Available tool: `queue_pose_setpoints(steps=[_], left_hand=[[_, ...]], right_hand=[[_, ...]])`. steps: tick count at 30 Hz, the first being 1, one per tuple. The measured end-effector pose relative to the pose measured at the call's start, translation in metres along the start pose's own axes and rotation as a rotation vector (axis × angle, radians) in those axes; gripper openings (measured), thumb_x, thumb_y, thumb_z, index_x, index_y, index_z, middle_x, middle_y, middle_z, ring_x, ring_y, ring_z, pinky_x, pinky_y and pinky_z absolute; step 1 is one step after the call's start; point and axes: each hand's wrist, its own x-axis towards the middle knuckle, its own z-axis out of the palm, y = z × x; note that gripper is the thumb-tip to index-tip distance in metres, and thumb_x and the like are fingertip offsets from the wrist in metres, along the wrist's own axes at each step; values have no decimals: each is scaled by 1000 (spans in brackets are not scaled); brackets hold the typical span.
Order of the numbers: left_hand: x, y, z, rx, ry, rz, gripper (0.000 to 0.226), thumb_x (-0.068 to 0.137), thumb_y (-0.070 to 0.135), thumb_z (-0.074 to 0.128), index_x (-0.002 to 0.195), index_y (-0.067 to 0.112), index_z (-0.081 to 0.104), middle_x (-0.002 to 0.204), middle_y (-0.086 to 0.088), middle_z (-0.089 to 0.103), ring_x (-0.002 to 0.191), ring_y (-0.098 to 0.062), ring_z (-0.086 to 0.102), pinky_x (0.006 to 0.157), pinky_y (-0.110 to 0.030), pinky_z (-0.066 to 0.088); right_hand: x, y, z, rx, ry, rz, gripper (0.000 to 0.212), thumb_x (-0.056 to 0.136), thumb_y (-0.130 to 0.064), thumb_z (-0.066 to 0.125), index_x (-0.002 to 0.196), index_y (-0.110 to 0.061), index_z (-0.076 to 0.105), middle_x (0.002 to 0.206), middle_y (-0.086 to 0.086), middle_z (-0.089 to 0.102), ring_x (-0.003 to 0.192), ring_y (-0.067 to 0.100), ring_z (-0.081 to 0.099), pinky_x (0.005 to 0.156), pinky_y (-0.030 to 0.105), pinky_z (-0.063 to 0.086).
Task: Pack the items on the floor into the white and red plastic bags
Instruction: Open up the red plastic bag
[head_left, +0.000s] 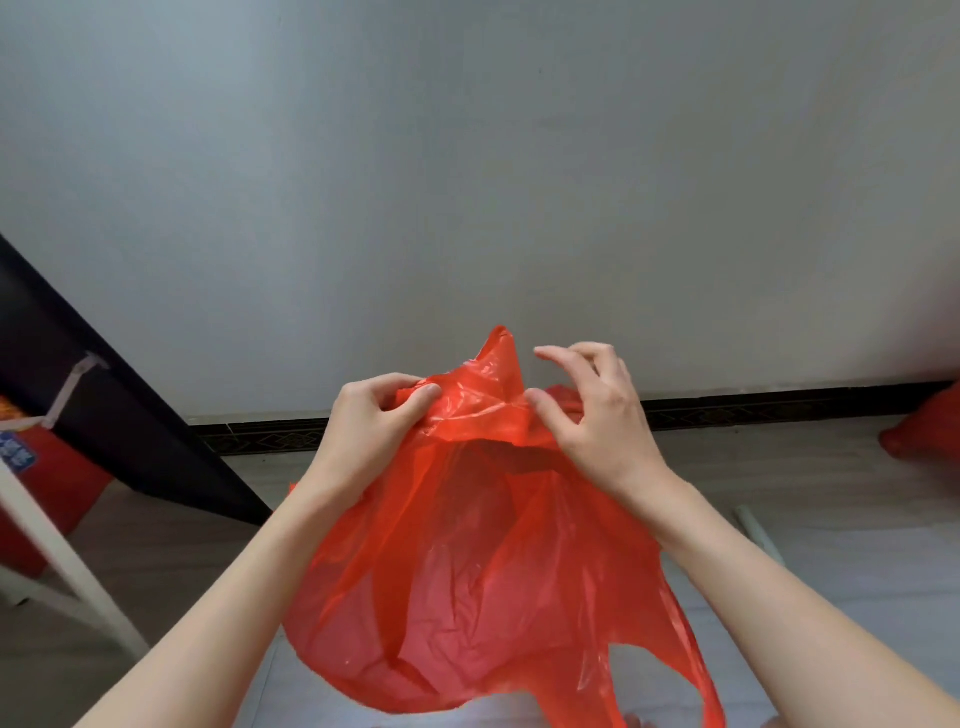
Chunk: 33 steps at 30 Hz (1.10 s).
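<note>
A thin red plastic bag (467, 571) hangs in front of me, held up at its top edge. My left hand (371, 421) pinches the bag's rim between thumb and fingers. My right hand (592, 415) touches the rim on the other side, thumb against the plastic and fingers curled loosely above it. The bag's mouth gapes a little between my hands. One handle loop dangles at the lower right. The bag hides the floor below, so no loose items or white bag show.
A dark slanted board (119, 415) and a white frame leg (57, 561) stand at the left with something red (57, 488) behind them. Another red bag (930, 431) lies at the far right by the wall. A white tube (758, 535) lies on the grey floor.
</note>
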Motion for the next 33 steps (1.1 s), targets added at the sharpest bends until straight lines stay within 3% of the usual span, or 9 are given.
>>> queue_pose_setpoints(steps=[5, 9, 12, 16, 20, 23, 26, 30, 33], left_hand=[[1, 4, 2, -169, 52, -171, 9, 81, 26, 68, 77, 21, 72, 70, 5, 72, 66, -7, 64, 65, -27, 50], [-1, 14, 6, -242, -25, -213, 16, 81, 29, 67, 81, 14, 71, 70, -1, 69, 64, -11, 60, 60, -23, 47], [-4, 14, 1, 56, -97, -5, 40, 69, 52, 68, 96, 23, 62, 79, 2, 67, 66, -9, 57, 67, -25, 46], [-3, 12, -7, 789, -147, 373, 71, 61, 63, 68, 121, 32, 44, 96, 8, 53, 80, -15, 51, 75, -32, 40], [-2, 2, -5, 843, 174, 792, 35, 73, 29, 66, 105, 24, 52, 102, -2, 58, 104, -24, 44, 86, -34, 28], [-12, 1, 6, 771, 226, 943, 20, 84, 37, 61, 90, 18, 59, 90, -4, 60, 90, -23, 48, 77, -37, 35], [-21, 2, 22, 892, 50, 804, 49, 79, 65, 47, 91, 19, 62, 84, -1, 60, 77, -23, 56, 65, -36, 44], [-20, 1, 23, 840, 7, 668, 30, 84, 39, 40, 84, 22, 64, 76, 3, 64, 67, -21, 65, 46, -28, 45], [-16, 4, 17, 767, 80, 614, 29, 83, 36, 41, 80, 23, 66, 71, 4, 68, 60, -25, 66, 43, -29, 46]], right_hand=[[-16, -26, 16, -182, 77, -361, 54, 74, -51, 54, 120, -24, 57, 117, 0, 57, 107, 16, 45, 85, 31, 34], [-18, -32, 36, -145, 81, -442, 26, 80, -25, 51, 97, -15, 68, 95, 0, 68, 93, 16, 50, 76, 29, 37], [-13, -32, 31, 54, -23, -263, 25, 82, -20, 47, 87, -11, 70, 85, 6, 72, 85, 22, 60, 74, 28, 36], [-6, -19, 19, 184, -197, 78, 21, 89, -9, 49, 92, -5, 70, 95, 12, 72, 92, 24, 62, 71, 20, 34], [-3, -5, 11, 210, -201, 247, 26, 93, -16, 48, 82, 0, 65, 75, 10, 62, 77, 20, 52, 65, 25, 30], [-2, -1, 11, 282, -201, 329, 36, 96, -20, 43, 64, -4, 50, 61, 3, 46, 68, 21, 43, 64, 31, 32], [1, 3, 11, 321, -152, 354, 37, 96, -21, 40, 62, -8, 43, 62, 9, 46, 65, 22, 41, 64, 32, 33], [4, 9, 6, 331, -71, 261, 39, 97, -18, 40, 59, -16, 32, 56, 1, 32, 59, 18, 31, 61, 35, 27], [12, 22, -7, 339, 12, 213, 41, 95, -21, 46, 56, -19, 34, 54, -2, 31, 57, 18, 31, 58, 38, 29]])
